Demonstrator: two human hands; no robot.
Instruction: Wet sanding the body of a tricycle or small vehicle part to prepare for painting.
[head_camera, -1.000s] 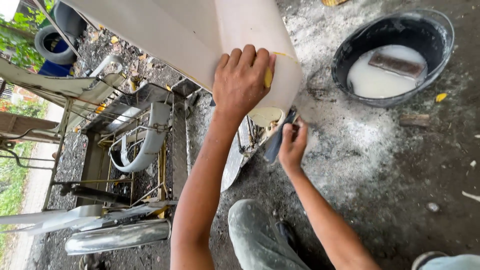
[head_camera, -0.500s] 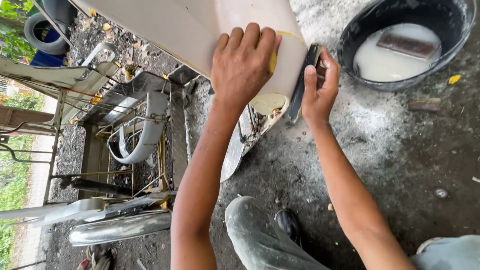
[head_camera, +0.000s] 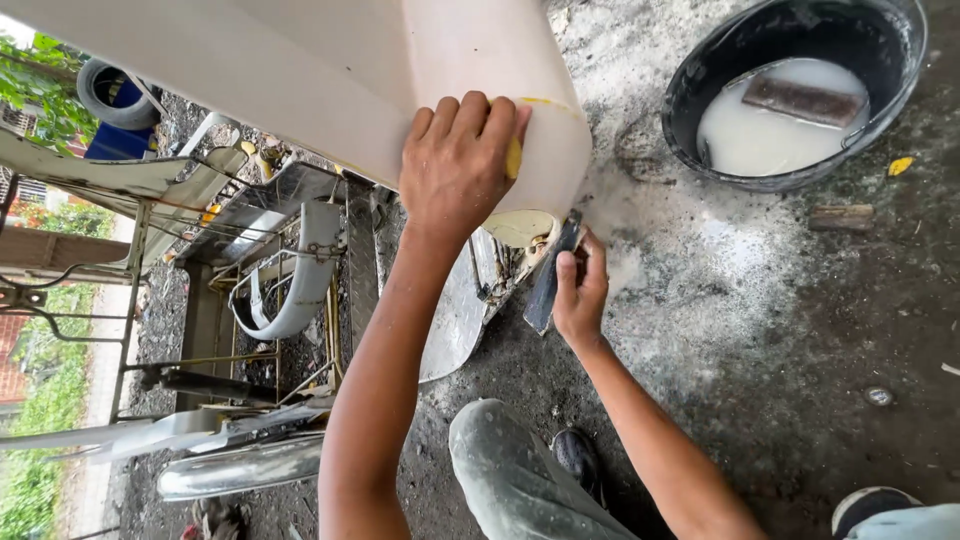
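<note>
My left hand (head_camera: 458, 160) lies flat on a cream-coloured curved body panel (head_camera: 330, 70), fingers spread over its rounded end, with a bit of yellow showing under the fingertips. My right hand (head_camera: 580, 292) grips a dark flat sanding block (head_camera: 552, 278) and presses it against the panel's lower edge, just below and to the right of my left hand. White dust drifts beside the block.
A black basin (head_camera: 700, 90) of milky water with a dark block lying in it stands at the upper right on the dusty concrete. A metal frame with chrome parts (head_camera: 250, 300) is at the left. My knee (head_camera: 510, 470) and shoe are at the bottom.
My right hand went up along the panel's right side with the block, then came back down to the lower edge. My left hand stayed pressed on the panel.
</note>
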